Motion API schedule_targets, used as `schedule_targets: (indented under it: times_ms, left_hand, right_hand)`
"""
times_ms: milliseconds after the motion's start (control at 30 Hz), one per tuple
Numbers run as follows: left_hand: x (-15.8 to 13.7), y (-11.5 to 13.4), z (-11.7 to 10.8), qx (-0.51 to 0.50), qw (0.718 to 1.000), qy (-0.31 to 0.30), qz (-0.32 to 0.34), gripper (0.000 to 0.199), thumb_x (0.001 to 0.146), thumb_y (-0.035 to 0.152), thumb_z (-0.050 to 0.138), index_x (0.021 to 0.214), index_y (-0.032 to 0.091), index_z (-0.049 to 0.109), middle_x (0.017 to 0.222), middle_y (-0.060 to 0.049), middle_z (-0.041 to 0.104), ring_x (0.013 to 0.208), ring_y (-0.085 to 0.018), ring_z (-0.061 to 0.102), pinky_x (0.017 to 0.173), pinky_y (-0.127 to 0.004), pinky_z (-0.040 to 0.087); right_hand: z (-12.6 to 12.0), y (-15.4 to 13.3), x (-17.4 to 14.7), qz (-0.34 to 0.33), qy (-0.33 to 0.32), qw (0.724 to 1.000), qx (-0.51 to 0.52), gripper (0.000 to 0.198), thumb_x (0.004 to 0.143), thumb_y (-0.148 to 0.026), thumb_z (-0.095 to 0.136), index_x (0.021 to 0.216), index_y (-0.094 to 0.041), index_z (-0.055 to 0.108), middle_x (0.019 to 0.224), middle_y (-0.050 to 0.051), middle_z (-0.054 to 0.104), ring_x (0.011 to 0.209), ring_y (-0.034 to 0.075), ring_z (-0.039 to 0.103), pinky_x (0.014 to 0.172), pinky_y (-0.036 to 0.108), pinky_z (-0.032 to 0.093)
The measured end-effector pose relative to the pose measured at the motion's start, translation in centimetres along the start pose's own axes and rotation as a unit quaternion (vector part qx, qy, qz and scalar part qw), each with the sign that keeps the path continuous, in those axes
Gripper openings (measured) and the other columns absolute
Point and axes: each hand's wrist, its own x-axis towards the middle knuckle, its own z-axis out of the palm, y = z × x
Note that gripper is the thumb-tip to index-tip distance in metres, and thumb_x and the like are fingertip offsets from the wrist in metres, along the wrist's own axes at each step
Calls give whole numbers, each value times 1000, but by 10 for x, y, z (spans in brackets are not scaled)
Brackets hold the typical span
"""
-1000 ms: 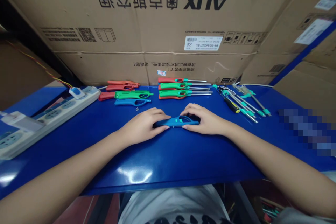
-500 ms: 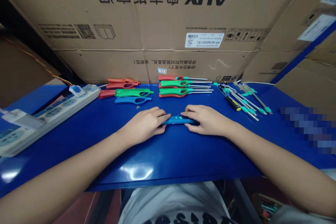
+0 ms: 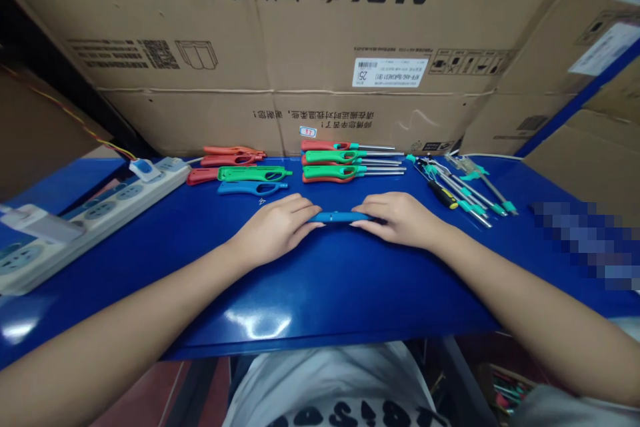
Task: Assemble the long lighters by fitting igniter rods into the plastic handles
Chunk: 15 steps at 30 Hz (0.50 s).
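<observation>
Between my two hands is a blue lighter handle (image 3: pixel 337 217), held level above the table and turned edge-on. My left hand (image 3: pixel 280 227) pinches its left end between thumb and fingers. On its right end, my right hand (image 3: pixel 395 219) grips in the same way, hiding that end. Beyond my left hand lie several loose lighter handle shells, among them a blue shell (image 3: pixel 245 188), a green shell (image 3: pixel 240 174) and a red shell (image 3: pixel 203 176). Red and green lighters (image 3: pixel 327 173) with metal tubes lie in a stack behind my hands.
Metal lighter tubes (image 3: pixel 473 195) with teal fittings and a black-and-yellow screwdriver (image 3: pixel 442 195) lie at the back right. A white power strip (image 3: pixel 113 210) with plugs runs along the left. A large cardboard box (image 3: pixel 300 47) walls off the back of the blue table (image 3: pixel 320 287).
The blue lighter handle has been rolled so its narrow edge shows and its trigger opening no longer does. Both hands moved with it and still hold its ends.
</observation>
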Motion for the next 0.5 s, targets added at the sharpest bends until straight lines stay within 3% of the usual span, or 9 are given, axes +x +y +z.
schedule_targets:
  times_ms: [167,333,500]
  left_hand:
    - [3,-7,-4,-2,1000,15,-13,30,103,34,49,116,15,68,105,-12,72,99,-25,66,89,-40,55]
    - [0,2,-4,-13,999,-3,-44,30,102,37,50,110,15,68,101,-10,72,90,-22,69,80,-33,56]
    - [0,18,1,-79,993,-4,-90,31,102,39,49,106,15,68,98,-10,71,87,-22,68,78,-32,53]
  right_hand:
    - [-7,8,-1,36,47,998,0,24,99,-40,55,105,-21,70,99,8,75,90,22,68,77,33,50]
    - [-6,2,-1,11,47,996,-69,27,102,-37,49,97,-18,67,87,9,72,80,22,64,69,33,46]
    - [-2,-4,2,-12,27,996,-83,30,103,-38,46,104,-18,68,95,9,74,85,22,66,73,35,48]
